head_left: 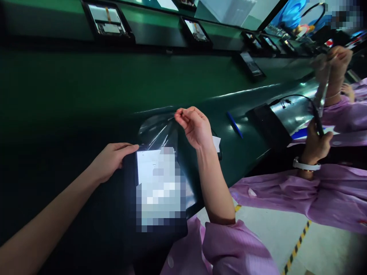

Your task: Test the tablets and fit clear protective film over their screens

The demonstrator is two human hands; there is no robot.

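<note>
A lit flat screen (145, 164), like a tablet display, lies in front of me with its lower part blurred out. My left hand (111, 162) is closed at its top left corner, with the fingertips on the edge. My right hand (196, 128) is raised above the top right corner, thumb and fingers pinched together. Between them they grip a clear plastic film (159, 131), which stretches up in a curve from the screen's top edge. How far the film still covers the screen is hidden by the blur.
On the green line (160, 76) stand several black trays (130, 36) with opened devices. A blue pen (235, 125) and a black box-like object (269, 124) lie to the right. A co-worker's hand (315, 147) holds a black handheld tool; another hand (340, 61) lifts clear film.
</note>
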